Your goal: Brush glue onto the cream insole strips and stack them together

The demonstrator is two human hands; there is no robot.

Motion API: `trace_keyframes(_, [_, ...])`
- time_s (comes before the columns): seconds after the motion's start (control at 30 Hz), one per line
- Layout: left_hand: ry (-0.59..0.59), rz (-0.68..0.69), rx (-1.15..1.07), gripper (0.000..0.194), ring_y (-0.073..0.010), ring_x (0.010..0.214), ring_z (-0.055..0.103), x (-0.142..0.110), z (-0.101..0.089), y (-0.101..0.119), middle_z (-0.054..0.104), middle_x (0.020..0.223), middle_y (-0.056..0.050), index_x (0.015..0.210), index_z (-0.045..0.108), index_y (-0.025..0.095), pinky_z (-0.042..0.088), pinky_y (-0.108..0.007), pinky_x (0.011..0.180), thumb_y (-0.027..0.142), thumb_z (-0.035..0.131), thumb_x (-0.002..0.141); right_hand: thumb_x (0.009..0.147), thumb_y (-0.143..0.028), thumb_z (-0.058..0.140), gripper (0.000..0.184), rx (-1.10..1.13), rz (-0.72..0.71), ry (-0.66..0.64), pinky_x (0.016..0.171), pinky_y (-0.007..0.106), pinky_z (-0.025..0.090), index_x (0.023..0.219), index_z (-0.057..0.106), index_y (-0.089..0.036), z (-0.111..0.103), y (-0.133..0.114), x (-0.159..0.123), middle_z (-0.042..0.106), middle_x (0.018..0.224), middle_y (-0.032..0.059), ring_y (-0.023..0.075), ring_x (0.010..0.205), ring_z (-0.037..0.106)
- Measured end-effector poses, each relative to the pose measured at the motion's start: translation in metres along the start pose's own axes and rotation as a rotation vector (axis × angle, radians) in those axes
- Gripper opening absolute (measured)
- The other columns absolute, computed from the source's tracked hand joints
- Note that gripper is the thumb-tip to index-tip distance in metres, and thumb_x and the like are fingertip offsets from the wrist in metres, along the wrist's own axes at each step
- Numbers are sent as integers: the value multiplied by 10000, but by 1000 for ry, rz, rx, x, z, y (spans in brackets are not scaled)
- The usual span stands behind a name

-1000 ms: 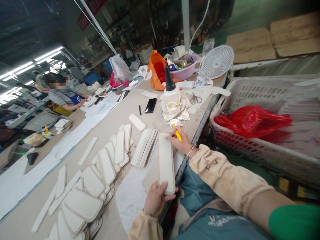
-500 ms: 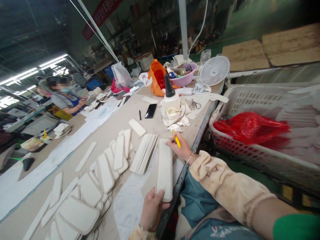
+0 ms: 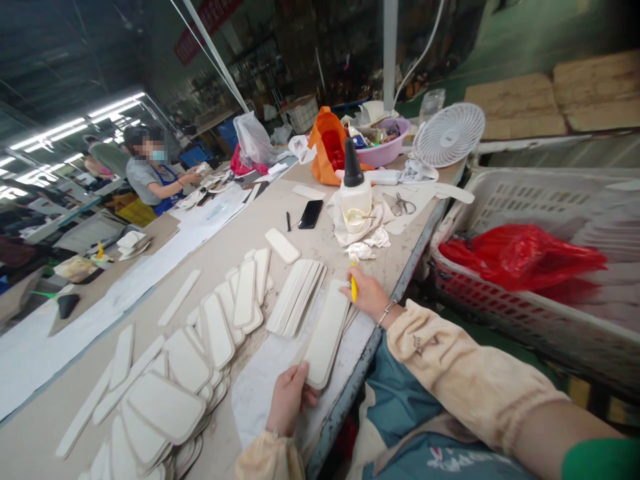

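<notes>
A long off-white panel with rounded corners [image 3: 326,337] lies slanted at the table's near edge. My left hand [image 3: 289,399] pinches its lower end between thumb and fingers. At the upper end, my right hand [image 3: 371,293] touches the panel with its fingertips and holds a slim yellow tool [image 3: 354,285], whose kind I cannot make out. Just left of the panel stands a leaning stack of similar strips [image 3: 296,297]. Farther left, overlapping rows of off-white panels [image 3: 167,403] spread over the table.
A white bottle with a black nozzle [image 3: 356,200], scissors [image 3: 403,205] and a phone [image 3: 311,214] lie beyond my hands. A white fan [image 3: 453,135] stands at the back. To the right is a plastic crate [image 3: 453,230] with a red bag [image 3: 520,257]. A co-worker [image 3: 155,177] sits across.
The panel has tilted and its lower end has swung left, uncovering layers beneath its right edge. My left hand has shifted left with it. The view has moved slightly.
</notes>
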State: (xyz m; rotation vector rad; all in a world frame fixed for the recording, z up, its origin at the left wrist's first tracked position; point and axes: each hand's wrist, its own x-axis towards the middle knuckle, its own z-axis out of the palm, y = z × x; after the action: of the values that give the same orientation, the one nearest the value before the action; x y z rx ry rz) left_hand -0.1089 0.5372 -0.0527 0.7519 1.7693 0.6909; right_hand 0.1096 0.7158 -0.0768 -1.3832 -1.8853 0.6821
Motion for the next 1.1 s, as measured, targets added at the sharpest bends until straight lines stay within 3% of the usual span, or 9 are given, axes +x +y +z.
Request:
trace_keyframes(0.13, [-13,-6,50,566,-96,368,506,5,-4,-1,632,516,-49,682,570,137,253,-172,323,702,554,695,808,-219,618,186,-61,-17,-24,631,307,436,960,513,-199,0,0,0,604,774,41,216,692,587])
trace_keyframes(0.27, [-11,1,83,555,-107,383,520,8,-6,-2,639,529,-53,667,560,145,270,-182,329,698,542,701,841,-196,592,153,-81,-126,-57,825,354,470,981,530,-192,2,-12,-9,629,933,85,236,940,593])
trace_keyframes(0.4, [-13,6,165,571,-116,383,514,13,-7,-5,631,515,-44,663,553,159,284,-201,347,723,479,721,803,-280,670,267,118,-358,-260,978,355,441,1008,525,-190,20,-32,-34,618,1100,101,226,1135,548])
trace_keyframes(0.5, [-36,15,220,575,-127,383,514,16,-9,-7,636,518,-47,658,547,171,279,-215,357,734,451,724,762,-320,712,370,272,-424,-427,987,351,442,1043,516,-178,35,-40,-51,603,1137,112,223,1146,549])
trace_keyframes(0.57, [-36,8,247,569,-133,379,515,17,-9,-7,636,515,-46,655,540,179,267,-219,357,736,444,722,782,-285,687,337,295,-425,-472,980,339,443,1052,517,-178,40,-40,-53,608,1110,102,206,1102,568])
trace_keyframes(0.7, [-5,-2,289,537,-132,362,503,16,-9,-5,614,478,-33,634,529,192,260,-218,363,717,466,725,802,-175,626,249,225,-353,-419,913,320,463,1032,535,-200,36,-31,-42,610,1060,72,189,992,585])
trace_keyframes(0.9, [-24,8,261,571,-128,345,475,18,-10,-5,598,455,-22,626,533,196,229,-215,359,760,481,693,840,-177,569,207,149,-185,-299,801,315,470,1040,530,-210,23,-7,-12,611,961,52,188,864,587])
trace_keyframes(1.1, [-4,33,236,647,-142,373,470,18,-14,-17,578,462,-13,635,555,202,275,-239,386,844,474,629,848,-152,530,204,133,-25,-99,776,361,482,1046,493,-183,14,2,2,600,915,81,211,837,597])
